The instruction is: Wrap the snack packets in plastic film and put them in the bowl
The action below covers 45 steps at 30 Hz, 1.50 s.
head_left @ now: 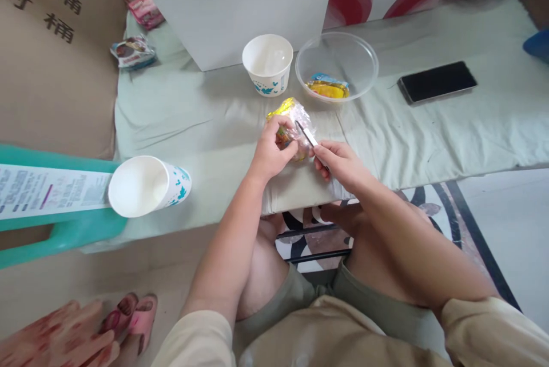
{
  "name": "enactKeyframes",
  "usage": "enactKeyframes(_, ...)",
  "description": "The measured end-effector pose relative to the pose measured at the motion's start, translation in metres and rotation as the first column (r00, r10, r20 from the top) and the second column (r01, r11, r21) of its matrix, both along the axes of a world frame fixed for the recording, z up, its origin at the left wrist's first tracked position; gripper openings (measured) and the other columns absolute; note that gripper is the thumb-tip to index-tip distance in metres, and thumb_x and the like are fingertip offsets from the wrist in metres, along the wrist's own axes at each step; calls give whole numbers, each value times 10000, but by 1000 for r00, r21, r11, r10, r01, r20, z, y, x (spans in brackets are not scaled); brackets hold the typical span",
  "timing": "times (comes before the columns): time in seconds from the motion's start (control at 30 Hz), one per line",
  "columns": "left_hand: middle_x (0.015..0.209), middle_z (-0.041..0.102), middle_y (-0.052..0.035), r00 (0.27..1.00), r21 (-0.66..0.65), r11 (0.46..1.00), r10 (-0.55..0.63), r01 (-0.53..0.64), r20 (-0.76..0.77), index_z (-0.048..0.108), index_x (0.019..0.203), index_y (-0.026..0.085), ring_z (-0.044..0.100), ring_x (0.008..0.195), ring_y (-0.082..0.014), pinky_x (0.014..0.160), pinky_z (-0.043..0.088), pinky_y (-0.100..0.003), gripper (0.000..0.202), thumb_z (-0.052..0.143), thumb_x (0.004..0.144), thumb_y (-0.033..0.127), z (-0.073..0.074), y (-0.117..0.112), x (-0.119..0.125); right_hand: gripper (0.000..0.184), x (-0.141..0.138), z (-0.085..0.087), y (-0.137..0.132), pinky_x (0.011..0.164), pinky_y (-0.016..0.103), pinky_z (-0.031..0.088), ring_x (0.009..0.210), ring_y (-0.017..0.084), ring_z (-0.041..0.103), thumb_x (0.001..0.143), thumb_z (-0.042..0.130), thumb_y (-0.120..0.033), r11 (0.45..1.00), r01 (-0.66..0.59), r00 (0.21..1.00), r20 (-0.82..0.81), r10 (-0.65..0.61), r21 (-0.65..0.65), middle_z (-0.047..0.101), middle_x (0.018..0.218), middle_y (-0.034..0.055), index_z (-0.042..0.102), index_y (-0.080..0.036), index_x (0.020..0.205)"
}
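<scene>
In the middle of the cloth-covered surface, my left hand is closed on the side of a crinkled wrapper packet, clear with yellow foil and coloured print. Its thumb and forefinger curve around the near side. From the right, my right hand grips a slim knife-like tool with a dark tip and a white middle. The tool's tip lies over the packet; whether it cuts into the wrapper I cannot tell. Just beyond stand a white paper bowl and a clear plastic bowl holding yellow and blue packets.
A white paper cup lies tilted at left by a green plastic stool. A black phone rests at right. Cartons line the back, with small snack packs at back left. Someone else's pink sandals show below left.
</scene>
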<state>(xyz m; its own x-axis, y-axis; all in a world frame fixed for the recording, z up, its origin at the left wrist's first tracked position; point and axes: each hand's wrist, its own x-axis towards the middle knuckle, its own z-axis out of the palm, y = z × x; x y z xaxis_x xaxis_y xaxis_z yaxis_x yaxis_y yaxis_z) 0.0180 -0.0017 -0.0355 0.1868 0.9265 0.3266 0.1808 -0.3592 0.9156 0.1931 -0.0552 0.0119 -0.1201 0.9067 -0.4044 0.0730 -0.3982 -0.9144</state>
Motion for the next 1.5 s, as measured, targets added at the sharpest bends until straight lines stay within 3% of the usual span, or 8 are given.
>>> enactKeyframes(0.2,1152,580,-35,974,-124,977,186,-170,128,476,1199,313,644,978,-158,819,549,-278,429,721,847,327,13,3,-14,225,28,7,-10,449,233,385,459,100,472,849,588,-380,987,-139,975,165,151,-87,529,547,-30,628,-192,734)
enactKeyframes(0.37,1323,564,-84,979,-117,972,199,-204,-53,387,1430,346,622,1161,-228,981,542,-384,729,767,811,286,19,-10,-13,260,62,-10,-7,569,308,418,581,164,541,870,560,-421,968,-79,799,595,-82,240,610,687,25,686,-203,806)
enactKeyframes(0.67,1001,592,-55,863,-50,943,280,-330,-420,628,825,205,629,929,-194,926,531,-367,91,714,795,195,34,-15,-27,315,73,-24,4,878,510,469,983,342,615,873,582,-365,887,-157,345,865,-363,435,665,1037,150,750,-212,1091)
enactKeyframes(0.9,1234,597,-103,879,34,977,206,-212,-430,702,1025,210,626,1135,-247,1018,511,-402,223,728,806,244,32,-18,-19,540,15,-22,9,1001,478,498,1153,312,638,856,650,-424,743,-319,785,603,-141,589,681,1278,141,588,-222,1352)
enactKeyframes(1.07,1143,672,-78,906,-8,998,58,-67,-419,732,958,216,654,1071,-219,997,516,-382,122,684,847,231,30,-14,-22,463,8,-25,16,933,422,514,969,248,664,835,597,-277,771,-244,854,507,-116,588,713,1028,73,627,-213,1293)
enactKeyframes(1.27,1044,714,-65,969,-123,977,145,-171,-199,676,847,208,670,1016,-202,962,521,-363,54,665,834,259,28,-9,-27,154,23,-19,14,928,433,501,926,239,649,805,502,-183,761,-153,875,444,-192,630,659,926,71,643,-228,762)
enactKeyframes(1.4,952,713,-47,988,-258,954,137,-152,-78,640,792,199,672,965,-187,932,511,-342,140,709,781,321,27,-10,-26,302,19,-20,11,1032,483,467,1184,290,626,760,547,-196,713,-228,913,401,-81,663,680,1253,112,649,-229,1042)
enactKeyframes(1.5,909,698,-39,990,-349,928,143,-128,15,605,755,196,655,859,-155,772,516,-276,201,736,733,346,31,-13,-26,365,13,-20,10,965,447,498,1056,272,666,778,567,-219,718,-307,894,447,-7,624,731,1116,96,648,-222,1134)
